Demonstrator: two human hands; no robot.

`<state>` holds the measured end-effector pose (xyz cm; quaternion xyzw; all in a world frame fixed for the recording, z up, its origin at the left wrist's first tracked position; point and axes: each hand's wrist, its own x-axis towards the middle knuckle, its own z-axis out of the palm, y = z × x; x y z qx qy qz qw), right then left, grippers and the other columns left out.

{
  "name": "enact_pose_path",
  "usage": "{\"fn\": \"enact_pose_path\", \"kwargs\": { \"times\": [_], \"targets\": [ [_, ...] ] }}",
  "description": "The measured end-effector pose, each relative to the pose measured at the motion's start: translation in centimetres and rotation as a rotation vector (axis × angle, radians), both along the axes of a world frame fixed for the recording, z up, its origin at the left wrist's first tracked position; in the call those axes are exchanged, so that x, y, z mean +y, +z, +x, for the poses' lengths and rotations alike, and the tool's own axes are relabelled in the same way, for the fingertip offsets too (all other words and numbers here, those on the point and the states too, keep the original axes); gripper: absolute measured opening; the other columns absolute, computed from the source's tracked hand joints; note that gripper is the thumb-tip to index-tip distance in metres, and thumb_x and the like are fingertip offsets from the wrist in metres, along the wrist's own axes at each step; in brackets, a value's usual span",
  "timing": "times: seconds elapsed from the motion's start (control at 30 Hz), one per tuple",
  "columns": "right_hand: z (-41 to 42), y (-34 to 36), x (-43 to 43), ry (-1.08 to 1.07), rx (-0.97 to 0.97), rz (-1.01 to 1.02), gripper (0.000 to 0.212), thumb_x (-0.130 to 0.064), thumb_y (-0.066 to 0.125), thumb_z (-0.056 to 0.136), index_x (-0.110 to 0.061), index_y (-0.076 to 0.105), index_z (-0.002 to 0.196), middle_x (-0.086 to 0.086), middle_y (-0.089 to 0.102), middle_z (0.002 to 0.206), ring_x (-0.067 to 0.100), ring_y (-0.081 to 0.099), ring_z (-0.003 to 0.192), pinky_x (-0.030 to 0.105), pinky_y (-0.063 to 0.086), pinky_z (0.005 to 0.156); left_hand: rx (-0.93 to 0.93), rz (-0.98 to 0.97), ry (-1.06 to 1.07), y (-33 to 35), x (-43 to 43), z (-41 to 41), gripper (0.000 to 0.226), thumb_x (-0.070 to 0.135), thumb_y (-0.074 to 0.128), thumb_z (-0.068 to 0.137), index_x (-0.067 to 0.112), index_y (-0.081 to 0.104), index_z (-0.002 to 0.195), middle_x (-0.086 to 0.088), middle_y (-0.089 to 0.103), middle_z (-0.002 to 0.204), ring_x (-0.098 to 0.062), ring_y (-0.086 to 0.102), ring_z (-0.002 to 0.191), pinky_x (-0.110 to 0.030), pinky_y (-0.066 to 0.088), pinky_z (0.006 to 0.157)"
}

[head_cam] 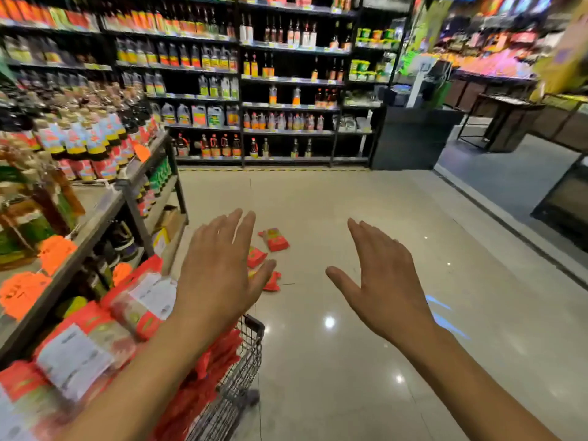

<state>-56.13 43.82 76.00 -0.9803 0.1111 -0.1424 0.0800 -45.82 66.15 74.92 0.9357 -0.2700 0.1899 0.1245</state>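
My left hand (219, 268) is stretched forward with straight fingers, holding nothing, above the front corner of a wire shopping cart (248, 354). My right hand (381, 281) is held out beside it, fingers straight and empty, over the bare floor. Several red packets (274, 239) lie scattered on the floor just beyond my left hand, partly hidden by it. The cart is piled with red and white packets (95, 338).
A shelf unit (105, 205) of sauce bottles with orange price tags stands close on the left. Tall shelves (286, 106) of bottles line the back wall. A dark counter (410, 138) and a wooden display stand (509, 122) sit at the right. Glossy tiled floor (381, 218) spreads ahead.
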Motion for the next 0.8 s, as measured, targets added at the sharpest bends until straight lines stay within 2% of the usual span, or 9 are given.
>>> {"fn": "enact_pose_path", "kwargs": {
  "times": [0.1, 0.23, 0.5, 0.63, 0.8],
  "targets": [
    [-0.3, -0.5, -3.3, -0.056, 0.006, 0.013, 0.093, -0.075, 0.010, 0.083, -0.026, 0.010, 0.161, 0.002, 0.022, 0.167, 0.022, 0.018, 0.154, 0.043, 0.016, 0.125, 0.006, 0.020, -0.064, 0.1, -4.4, 0.9, 0.079, 0.062, 0.044, 0.091, 0.010, 0.040, 0.151, -0.015, 0.046, 0.152, -0.038, 0.045, 0.136, -0.055, 0.037, 0.112],
    [0.9, -1.1, -8.2, -0.102, 0.010, 0.024, 0.092, -0.075, 0.008, 0.083, -0.027, 0.011, 0.161, 0.003, 0.022, 0.167, 0.023, 0.018, 0.154, 0.045, 0.016, 0.125, 0.005, 0.081, -0.090, 0.6, -10.4, 2.0, 0.082, 0.066, 0.033, 0.090, 0.014, 0.036, 0.154, -0.011, 0.042, 0.156, -0.034, 0.041, 0.140, -0.053, 0.036, 0.115],
    [7.1, -0.9, -20.2, -0.107, -0.036, 0.080, 0.089, -0.075, 0.006, 0.085, -0.029, 0.005, 0.161, 0.003, 0.015, 0.169, 0.023, 0.012, 0.155, 0.045, 0.010, 0.126, -0.040, 0.204, -0.095, 2.8, -23.0, 6.9, 0.084, 0.068, 0.029, 0.091, 0.016, 0.029, 0.157, -0.011, 0.036, 0.161, -0.034, 0.038, 0.144, -0.052, 0.033, 0.117],
    [10.4, -0.3, -26.6, -0.090, -0.038, 0.082, 0.077, -0.066, 0.029, 0.099, -0.028, 0.002, 0.162, 0.004, 0.009, 0.170, 0.024, 0.007, 0.156, 0.045, 0.006, 0.127, -0.076, 0.233, -0.077, 3.6, -29.9, 9.6, 0.081, 0.067, 0.033, 0.094, 0.016, 0.026, 0.158, -0.011, 0.035, 0.162, -0.034, 0.036, 0.146, -0.052, 0.031, 0.119],
    [13.2, -0.2, -33.2, -0.099, -0.045, 0.109, 0.077, -0.064, 0.033, 0.100, -0.028, 0.004, 0.162, 0.004, 0.010, 0.170, 0.024, 0.007, 0.157, 0.045, 0.005, 0.126, -0.057, 0.272, -0.092, 3.2, -36.8, 12.3, 0.084, 0.066, 0.039, 0.095, 0.021, 0.016, 0.161, -0.007, 0.021, 0.168, -0.030, 0.024, 0.153, -0.049, 0.020, 0.125]
  ]
}}
